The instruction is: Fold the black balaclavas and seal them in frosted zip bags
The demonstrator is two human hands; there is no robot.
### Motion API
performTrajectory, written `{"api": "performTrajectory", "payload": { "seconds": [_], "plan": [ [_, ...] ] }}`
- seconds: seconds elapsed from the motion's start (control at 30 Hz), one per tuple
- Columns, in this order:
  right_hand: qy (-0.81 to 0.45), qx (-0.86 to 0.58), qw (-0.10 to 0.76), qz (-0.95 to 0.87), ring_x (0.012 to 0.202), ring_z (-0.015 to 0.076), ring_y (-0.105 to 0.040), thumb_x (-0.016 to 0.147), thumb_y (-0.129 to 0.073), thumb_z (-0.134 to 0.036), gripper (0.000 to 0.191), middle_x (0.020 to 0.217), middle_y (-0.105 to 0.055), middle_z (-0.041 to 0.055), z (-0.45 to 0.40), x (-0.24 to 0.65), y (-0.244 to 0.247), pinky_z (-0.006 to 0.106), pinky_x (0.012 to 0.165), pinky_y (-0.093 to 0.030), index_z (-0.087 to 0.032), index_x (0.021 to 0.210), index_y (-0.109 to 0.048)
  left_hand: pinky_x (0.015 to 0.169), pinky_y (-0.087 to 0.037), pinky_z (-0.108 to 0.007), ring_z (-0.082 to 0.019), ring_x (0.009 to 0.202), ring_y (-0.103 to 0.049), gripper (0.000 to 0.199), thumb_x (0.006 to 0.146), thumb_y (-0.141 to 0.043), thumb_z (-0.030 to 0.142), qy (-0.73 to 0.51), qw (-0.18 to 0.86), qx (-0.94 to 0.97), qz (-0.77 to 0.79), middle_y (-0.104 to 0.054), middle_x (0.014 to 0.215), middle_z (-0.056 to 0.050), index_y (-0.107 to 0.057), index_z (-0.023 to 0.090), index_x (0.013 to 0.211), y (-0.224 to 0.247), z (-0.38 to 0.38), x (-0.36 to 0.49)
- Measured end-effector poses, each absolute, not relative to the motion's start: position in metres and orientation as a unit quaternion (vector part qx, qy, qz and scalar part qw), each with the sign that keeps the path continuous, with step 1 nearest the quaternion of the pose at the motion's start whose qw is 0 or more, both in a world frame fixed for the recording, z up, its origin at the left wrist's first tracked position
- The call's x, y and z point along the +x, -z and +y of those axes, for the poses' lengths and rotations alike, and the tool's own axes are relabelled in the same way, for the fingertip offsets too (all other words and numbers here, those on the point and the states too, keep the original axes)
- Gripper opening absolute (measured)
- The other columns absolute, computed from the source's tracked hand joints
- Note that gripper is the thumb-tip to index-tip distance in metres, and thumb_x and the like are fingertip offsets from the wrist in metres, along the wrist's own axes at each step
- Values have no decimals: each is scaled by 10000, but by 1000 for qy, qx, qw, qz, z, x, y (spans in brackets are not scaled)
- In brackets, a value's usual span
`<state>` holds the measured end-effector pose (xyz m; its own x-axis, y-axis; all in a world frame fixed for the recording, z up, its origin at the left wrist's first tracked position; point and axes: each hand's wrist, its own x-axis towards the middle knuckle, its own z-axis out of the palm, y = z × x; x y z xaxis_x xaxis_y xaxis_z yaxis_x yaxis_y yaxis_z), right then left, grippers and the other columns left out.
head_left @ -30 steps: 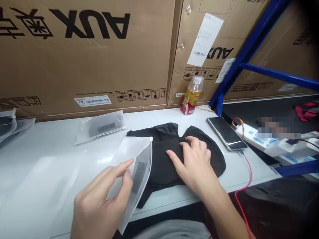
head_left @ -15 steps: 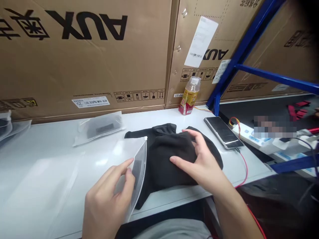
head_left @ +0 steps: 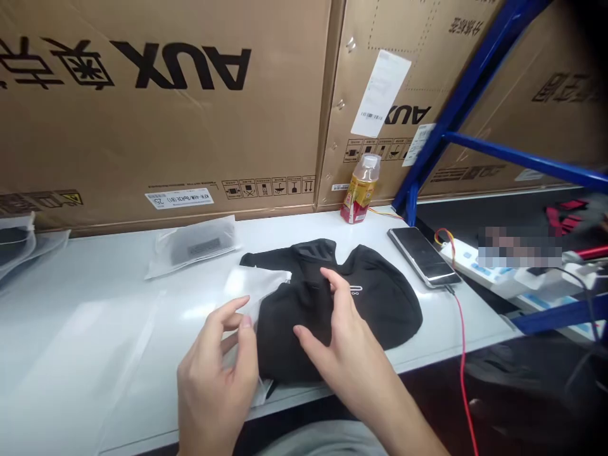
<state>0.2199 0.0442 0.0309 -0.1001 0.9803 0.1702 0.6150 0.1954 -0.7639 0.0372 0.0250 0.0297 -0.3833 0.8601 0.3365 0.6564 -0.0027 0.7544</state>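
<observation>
A black cloth item (head_left: 380,297) with a small white print lies on the white table, its left part folded over a frosted zip bag (head_left: 261,282). My left hand (head_left: 221,361) is at the left edge of the cloth and bag, thumb and fingers apart in a curve. Over the folded cloth, my right hand (head_left: 339,335) has its thumb and index finger spread, with its other fingers hidden. Most of the zip bag is hidden under the cloth and behind my left hand.
A filled frosted bag (head_left: 190,244) lies at the back, more bags (head_left: 16,244) at far left. A drink bottle (head_left: 361,190), a phone (head_left: 422,256) with red cable and a power strip (head_left: 475,263) are right. Large cartons (head_left: 190,139) and a blue frame (head_left: 468,95) stand behind.
The folded cloth has moved left over the zip bag, uncovering the white print. My right hand has moved left with it. My left hand has let go of the bag's edge.
</observation>
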Motion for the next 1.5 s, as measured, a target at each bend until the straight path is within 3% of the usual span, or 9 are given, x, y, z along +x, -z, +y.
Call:
{"api": "performTrajectory", "payload": {
  "seconds": [0.17,0.33,0.43,0.6,0.7,0.77,1.03,1.37,1.5],
  "plan": [
    [-327,-542,443,-635,1457,290,-517,941,-643,-264,615,1568,-468,154,68,210,-27,456,1111,-550,-262,1491,-366,893,-601,-363,-229,986,-726,241,1030,-533,382,-405,113,652,631,-757,1076,-39,-722,284,1142,-29,25,33],
    [-460,-523,499,-516,1303,241,-651,1004,-588,-338,535,1458,-589,163,87,199,-13,413,1000,-618,-240,1469,-342,933,-585,-369,-248,1078,-711,259,1028,-541,425,-416,166,624,640,-753,1145,-42,-727,292,1149,-30,26,25],
    [-420,-537,512,-523,1319,253,-641,1005,-592,-314,538,1471,-572,173,79,196,-9,432,1001,-621,-239,1481,-353,939,-590,-363,-256,1134,-702,292,1026,-530,455,-428,188,604,645,-746,1187,-53,-727,285,1158,-30,27,25],
    [-185,-434,384,-794,1599,320,-276,1001,-635,-254,288,1628,-446,85,59,225,-26,609,1279,-297,-303,1283,-671,794,-624,-299,-249,1110,-715,325,1011,-544,517,-413,216,601,650,-744,1208,-51,-720,306,1185,-27,30,23],
    [-184,-325,241,-896,1593,342,-297,926,-768,-393,534,1593,-531,96,57,243,-39,638,1293,-243,-277,1422,-609,646,-600,-249,-257,1128,-708,360,1008,-540,527,-402,226,596,657,-731,1267,-67,-710,298,1227,-24,32,22],
    [-160,-314,199,-914,1570,326,-353,920,-767,-333,629,1561,-575,115,61,244,-42,618,1291,-266,-233,1498,-539,617,-590,-242,-259,1130,-710,386,1004,-541,534,-399,230,593,661,-722,1298,-71,-702,298,1264,-24,32,22],
    [-57,-302,276,-911,1124,229,-728,945,-629,-148,375,1260,-764,100,75,222,-29,362,1013,-575,-172,1319,-639,882,-619,-371,-274,1165,-699,379,1019,-521,539,-390,235,600,658,-723,1286,-64,-695,309,1263,-30,32,20],
    [-25,-424,282,-860,927,258,-676,883,-737,-241,215,1037,-754,67,53,192,-25,391,742,-536,-207,1090,-692,987,-594,-413,-267,1132,-710,385,1040,-487,519,-441,222,578,650,-712,1293,-82,-678,274,1267,-36,29,32],
    [-69,-361,279,-887,1059,259,-665,889,-729,-232,184,1104,-755,52,60,199,-22,410,895,-544,-214,1067,-689,1118,-527,-503,-297,1341,-609,416,1048,-483,512,-397,189,632,638,-637,1445,-77,-633,329,1389,-37,26,26]
  ]
}}
